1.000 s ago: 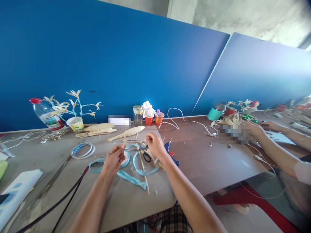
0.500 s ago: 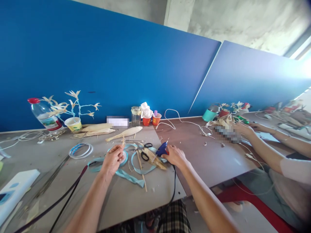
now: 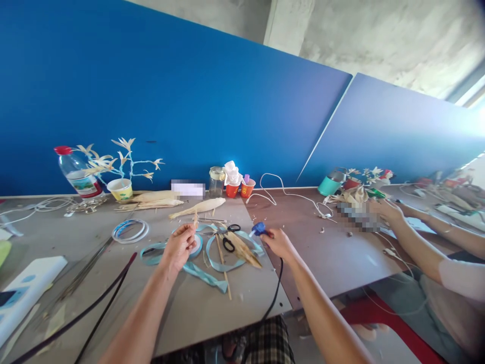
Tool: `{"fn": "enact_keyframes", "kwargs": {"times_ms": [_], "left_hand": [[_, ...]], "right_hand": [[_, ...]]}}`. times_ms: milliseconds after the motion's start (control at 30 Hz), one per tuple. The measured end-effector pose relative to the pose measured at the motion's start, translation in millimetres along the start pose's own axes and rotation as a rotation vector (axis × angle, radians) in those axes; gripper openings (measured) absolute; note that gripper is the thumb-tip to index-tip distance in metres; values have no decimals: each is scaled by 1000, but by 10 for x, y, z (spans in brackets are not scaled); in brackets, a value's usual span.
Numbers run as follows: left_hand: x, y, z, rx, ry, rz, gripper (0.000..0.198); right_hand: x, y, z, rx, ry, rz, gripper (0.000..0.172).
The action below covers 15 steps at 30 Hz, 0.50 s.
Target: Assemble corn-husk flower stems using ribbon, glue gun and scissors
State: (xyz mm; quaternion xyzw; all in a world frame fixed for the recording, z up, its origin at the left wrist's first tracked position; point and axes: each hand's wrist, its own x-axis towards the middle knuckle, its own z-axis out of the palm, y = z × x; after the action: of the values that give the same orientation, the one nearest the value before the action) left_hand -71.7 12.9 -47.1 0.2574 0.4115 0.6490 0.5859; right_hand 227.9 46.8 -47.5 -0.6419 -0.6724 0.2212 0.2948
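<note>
Blue glue gun point(image 3: 259, 229) juts leftward from the gripping right hand point(image 3: 281, 244); left hand point(image 3: 179, 246) pinches a pale sliver point(image 3: 196, 219).

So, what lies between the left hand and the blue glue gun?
In the head view, scissors, ribbon, a stick and a dry husk lie between them.

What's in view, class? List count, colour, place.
Panels: two, blue, behind.
Bottle: one, clear, left.
Branch cup: one, yellow, left.
Paper cups: two, red, back.
Jar: one, clear, back.
Container: one, teal, right.
Husks: several, pale, centre.
Scissors: one, black-handled, centre.
Ribbon: some, light blue, centre.
Rings: count unclear, white, left.
Cables: several, white, scattered.
Co-worker's sleeve: one, white, right.
Glue gun: one, blue, right grip.
Small piece: one, pale, left grip.
Left grip: one, bare, centre.
Right grip: one, bare, centre.
</note>
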Motion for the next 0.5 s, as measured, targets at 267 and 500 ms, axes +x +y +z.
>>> {"fn": "enact_keyframes", "kwargs": {"times_ms": [267,500], "left_hand": [[-15,23,1,23,-6,-24,24],[-28,25,1,36,17,-33,27]], "right_hand": [[27,-503,-457,1072,58,-210,39],[96,-909,13,1136,-325,-226,34]]}}
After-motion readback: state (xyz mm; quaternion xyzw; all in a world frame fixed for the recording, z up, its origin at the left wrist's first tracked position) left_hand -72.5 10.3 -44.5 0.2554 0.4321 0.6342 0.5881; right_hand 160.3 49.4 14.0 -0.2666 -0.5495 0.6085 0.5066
